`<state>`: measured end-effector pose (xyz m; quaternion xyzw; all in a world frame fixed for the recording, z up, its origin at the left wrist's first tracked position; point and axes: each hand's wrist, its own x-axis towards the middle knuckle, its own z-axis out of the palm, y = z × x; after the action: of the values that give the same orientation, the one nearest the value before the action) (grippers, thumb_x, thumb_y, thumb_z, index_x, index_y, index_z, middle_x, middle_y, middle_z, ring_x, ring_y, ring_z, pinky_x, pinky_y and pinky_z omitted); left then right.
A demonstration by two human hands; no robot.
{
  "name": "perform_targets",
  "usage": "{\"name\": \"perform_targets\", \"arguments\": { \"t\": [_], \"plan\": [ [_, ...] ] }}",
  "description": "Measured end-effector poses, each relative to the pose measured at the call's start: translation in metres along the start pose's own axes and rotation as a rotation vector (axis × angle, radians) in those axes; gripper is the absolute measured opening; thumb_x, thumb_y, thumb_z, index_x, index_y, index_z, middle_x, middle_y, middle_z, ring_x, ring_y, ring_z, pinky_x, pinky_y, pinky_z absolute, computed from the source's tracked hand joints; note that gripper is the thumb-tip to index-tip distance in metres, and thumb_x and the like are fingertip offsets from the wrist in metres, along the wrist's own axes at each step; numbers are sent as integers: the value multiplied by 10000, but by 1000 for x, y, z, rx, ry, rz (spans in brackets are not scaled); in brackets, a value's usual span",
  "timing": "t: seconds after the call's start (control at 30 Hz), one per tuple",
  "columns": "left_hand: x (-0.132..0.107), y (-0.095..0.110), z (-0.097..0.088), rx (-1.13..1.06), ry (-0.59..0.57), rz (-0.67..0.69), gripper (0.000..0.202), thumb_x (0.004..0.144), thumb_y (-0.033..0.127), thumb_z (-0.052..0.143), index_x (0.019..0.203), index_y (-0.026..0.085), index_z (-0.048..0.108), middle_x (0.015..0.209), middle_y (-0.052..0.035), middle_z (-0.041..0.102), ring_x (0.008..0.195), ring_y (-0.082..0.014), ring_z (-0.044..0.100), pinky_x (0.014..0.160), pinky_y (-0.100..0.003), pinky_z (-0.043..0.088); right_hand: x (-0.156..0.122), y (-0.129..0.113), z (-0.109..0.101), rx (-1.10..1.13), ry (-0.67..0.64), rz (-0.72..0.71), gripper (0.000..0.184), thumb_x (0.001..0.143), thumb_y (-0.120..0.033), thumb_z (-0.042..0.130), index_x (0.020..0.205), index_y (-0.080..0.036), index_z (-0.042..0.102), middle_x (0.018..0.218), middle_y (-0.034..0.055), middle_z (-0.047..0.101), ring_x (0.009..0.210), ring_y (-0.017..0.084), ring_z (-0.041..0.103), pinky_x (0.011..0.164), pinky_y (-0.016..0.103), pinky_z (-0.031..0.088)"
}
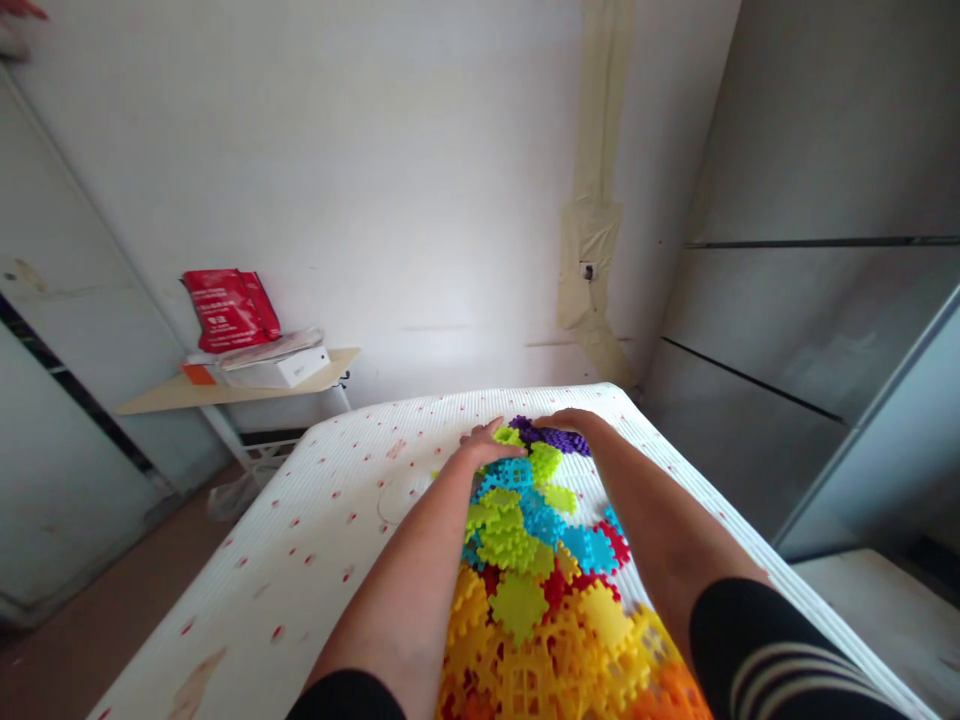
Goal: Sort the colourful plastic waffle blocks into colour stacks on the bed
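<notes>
Both my hands reach out to the far end of a long pile of plastic gear-edged building pieces on the bed. My left hand (481,442) is open, thumb and fingers apart, beside the lime green pieces (510,436) at the pile's far left. Across from it, my right hand (570,418) rests against the purple pieces (559,438), its fingers stretched out over them and partly hidden. Nearer lie blue pieces (540,515), more green ones and some red pieces (556,590). Yellow pieces (566,650), some with window frames, and orange pieces (667,697) lie closest to me.
The pile lies on a white ribbed mattress (322,560) with small red marks. A small table (330,370) at the left bears a red bag (229,310) and a white box (289,368). Grey cabinet doors (795,300) stand at the right, a white wall (435,200) behind.
</notes>
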<state>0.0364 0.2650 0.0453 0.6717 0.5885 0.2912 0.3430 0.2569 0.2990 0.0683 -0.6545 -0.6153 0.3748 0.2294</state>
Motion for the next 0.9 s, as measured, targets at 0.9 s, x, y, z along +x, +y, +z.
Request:
{"name": "perform_targets", "arguments": {
  "t": [0.9],
  "plan": [
    [-66,18,-18,-593,-209,59,647,522,269,763,1139,179,589,896,-54,707,810,-247,665,776,-378,506,-112,-28,59,799,-402,-167,445,623,-413,716,977,-193,559,796,12,665,657,142,631,626,269,520]
  ]
}}
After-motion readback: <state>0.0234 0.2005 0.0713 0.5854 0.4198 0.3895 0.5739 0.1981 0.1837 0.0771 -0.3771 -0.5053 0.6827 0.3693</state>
